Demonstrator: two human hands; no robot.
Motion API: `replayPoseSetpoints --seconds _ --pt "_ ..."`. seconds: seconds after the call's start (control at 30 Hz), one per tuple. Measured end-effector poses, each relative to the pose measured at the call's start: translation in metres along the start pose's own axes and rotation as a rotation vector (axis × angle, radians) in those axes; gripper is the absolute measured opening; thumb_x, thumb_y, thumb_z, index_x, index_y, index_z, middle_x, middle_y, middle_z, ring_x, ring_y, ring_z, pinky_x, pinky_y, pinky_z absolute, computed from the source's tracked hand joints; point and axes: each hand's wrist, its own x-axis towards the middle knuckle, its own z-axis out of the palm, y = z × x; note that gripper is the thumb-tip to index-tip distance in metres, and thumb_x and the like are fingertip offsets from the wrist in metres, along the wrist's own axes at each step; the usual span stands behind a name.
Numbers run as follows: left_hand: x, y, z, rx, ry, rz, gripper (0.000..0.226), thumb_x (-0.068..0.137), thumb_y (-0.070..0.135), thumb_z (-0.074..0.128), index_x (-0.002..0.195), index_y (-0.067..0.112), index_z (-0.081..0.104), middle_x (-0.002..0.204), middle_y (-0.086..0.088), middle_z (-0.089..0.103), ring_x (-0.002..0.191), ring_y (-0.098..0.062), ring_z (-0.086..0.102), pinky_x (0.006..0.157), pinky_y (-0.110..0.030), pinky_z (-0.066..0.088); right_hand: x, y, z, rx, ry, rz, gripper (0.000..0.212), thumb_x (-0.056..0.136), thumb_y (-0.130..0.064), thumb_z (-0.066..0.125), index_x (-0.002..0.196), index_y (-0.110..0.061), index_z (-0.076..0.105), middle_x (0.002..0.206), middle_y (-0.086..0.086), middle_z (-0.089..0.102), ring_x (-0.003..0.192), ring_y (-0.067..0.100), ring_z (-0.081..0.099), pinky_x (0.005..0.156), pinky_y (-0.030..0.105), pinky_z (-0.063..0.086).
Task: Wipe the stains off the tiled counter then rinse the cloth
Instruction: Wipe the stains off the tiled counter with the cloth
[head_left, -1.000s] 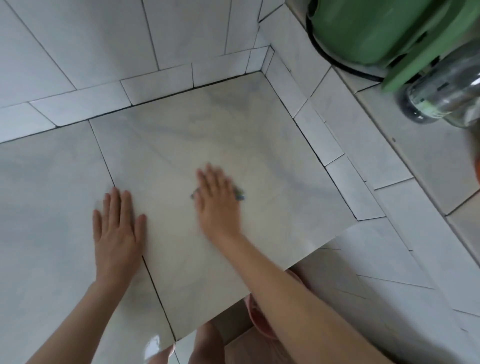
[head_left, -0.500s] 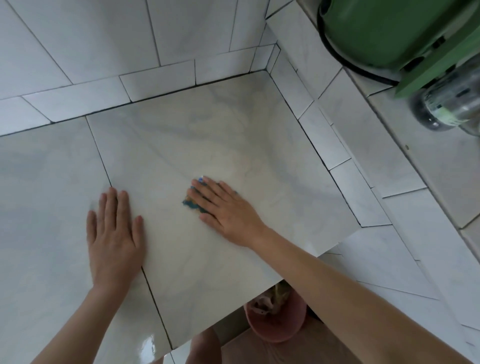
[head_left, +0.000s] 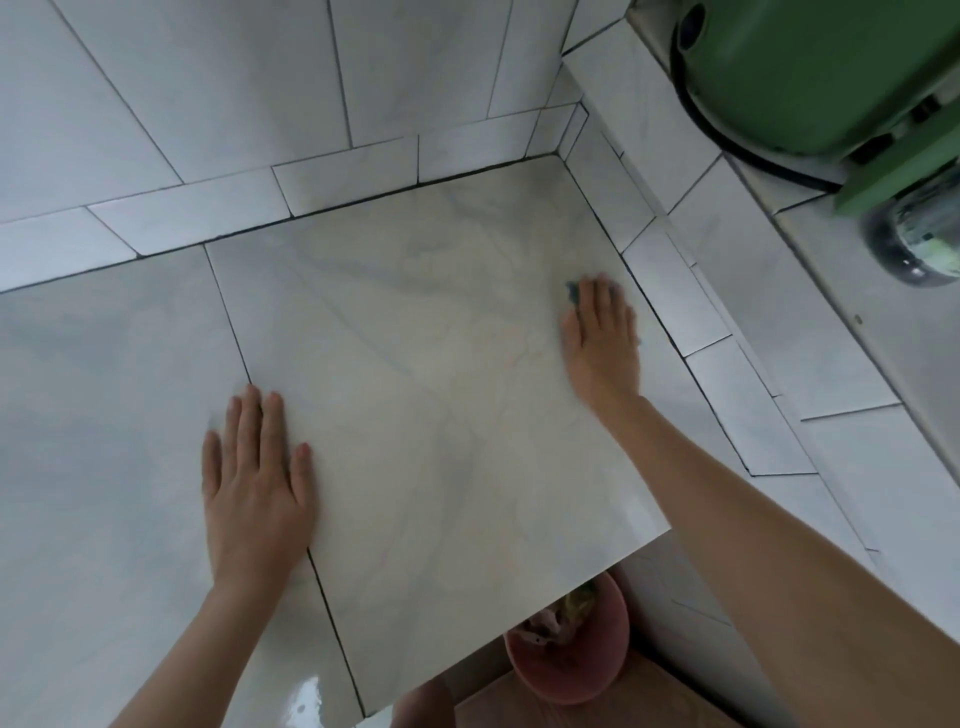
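Observation:
The tiled counter (head_left: 415, 364) is pale marbled tile with dark grout lines. My right hand (head_left: 602, 338) lies flat with straight fingers near the counter's right edge and presses a blue-green cloth (head_left: 573, 292) onto the tile. Only a small corner of the cloth shows beyond the fingertips. My left hand (head_left: 257, 483) rests flat, fingers straight, on the counter at the lower left, across a grout line. No distinct stain is visible on the tile.
White tiled walls rise behind and to the right, with a raised ledge (head_left: 779, 322). A green container (head_left: 810, 73) and a clear bottle (head_left: 919, 239) stand at the upper right. Below the counter's front edge sits a pink bucket (head_left: 571, 654).
My right hand has slid the cloth from the counter's middle to its right side, near the wall. My left hand has stayed in place.

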Motion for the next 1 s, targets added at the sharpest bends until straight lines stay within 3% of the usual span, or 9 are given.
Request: replayPoseSetpoints --seconds 0.13,0.27,0.33,0.47,0.53,0.63,0.77,0.87,1.0 --pt "0.0 0.0 0.0 0.003 0.001 -0.003 0.06 0.094 0.037 0.02 0.148 0.01 0.022 0.157 -0.007 0.016 0.145 -0.016 0.009 0.119 -0.036 0.002 -0.024 -0.084 0.013 0.079 -0.024 -0.321 0.056 0.091 -0.03 0.02 0.139 -0.01 0.042 0.146 0.013 0.04 0.138 0.03 0.032 0.113 0.033 0.011" --pt "0.0 0.0 0.0 0.003 0.015 -0.003 0.059 0.094 0.036 0.021 0.147 0.01 0.025 0.156 -0.008 0.018 0.145 -0.017 0.012 0.119 -0.037 0.005 -0.057 -0.129 0.021 0.045 -0.137 -0.657 0.054 0.092 -0.027 0.024 0.144 -0.017 0.033 0.151 0.005 0.032 0.141 0.023 0.026 0.114 0.033 0.011" --pt "0.0 0.0 0.0 0.001 0.017 -0.002 0.059 0.095 0.036 0.022 0.147 0.009 0.025 0.156 -0.008 0.019 0.145 -0.017 0.013 0.118 -0.037 0.005 -0.042 -0.117 0.018 0.039 -0.163 -0.718 0.054 0.092 -0.027 0.023 0.143 -0.017 0.034 0.151 0.006 0.033 0.14 0.023 0.028 0.114 0.032 0.011" --pt "0.001 -0.001 0.0 0.003 0.011 -0.001 0.059 0.095 0.036 0.022 0.147 0.009 0.025 0.156 -0.007 0.019 0.145 -0.016 0.012 0.119 -0.036 0.005 0.029 -0.06 0.008 0.049 -0.084 -0.369 0.055 0.092 -0.025 0.018 0.144 -0.014 0.032 0.152 0.01 0.029 0.142 0.026 0.022 0.115 0.041 0.02" --pt "0.0 -0.001 0.001 0.006 0.01 0.001 0.059 0.095 0.035 0.022 0.147 0.009 0.025 0.156 -0.008 0.019 0.145 -0.016 0.012 0.119 -0.037 0.005 0.058 -0.029 -0.002 0.036 -0.052 -0.17 0.051 0.097 -0.022 0.022 0.148 -0.015 0.02 0.156 0.007 0.017 0.145 0.022 0.011 0.118 0.039 0.011" --pt "0.001 -0.002 0.001 0.008 0.007 0.001 0.058 0.095 0.035 0.022 0.147 0.009 0.024 0.156 -0.007 0.019 0.145 -0.014 0.011 0.119 -0.037 0.005 0.083 -0.016 -0.008 0.048 -0.052 -0.045 0.052 0.099 -0.021 0.018 0.15 -0.014 0.008 0.158 0.005 0.004 0.146 0.019 -0.001 0.119 0.034 -0.001" --pt "0.001 -0.002 0.001 0.013 0.006 0.002 0.058 0.095 0.034 0.023 0.147 0.009 0.024 0.156 -0.007 0.019 0.144 -0.014 0.01 0.119 -0.037 0.005 0.086 -0.051 -0.002 0.061 0.002 0.055 0.054 0.097 -0.024 0.013 0.149 -0.012 0.011 0.158 0.008 0.008 0.146 0.023 0.001 0.119 0.035 -0.001" --pt "0.001 -0.002 0.002 0.011 0.009 0.001 0.058 0.095 0.034 0.024 0.147 0.009 0.024 0.156 -0.007 0.019 0.144 -0.014 0.011 0.119 -0.037 0.006 0.066 -0.106 0.009 0.054 -0.009 -0.201 0.069 0.085 -0.033 0.004 0.145 -0.011 0.03 0.152 0.012 0.029 0.142 0.027 0.019 0.117 0.038 0.012" --pt "0.001 -0.002 0.002 0.014 0.011 0.0 0.058 0.095 0.034 0.024 0.146 0.008 0.027 0.155 -0.008 0.021 0.144 -0.016 0.013 0.119 -0.038 0.007 -0.005 -0.175 0.031 0.11 -0.079 -0.633 0.055 0.089 -0.029 0.024 0.138 -0.013 0.044 0.145 0.009 0.042 0.136 0.028 0.035 0.112 0.039 0.021"
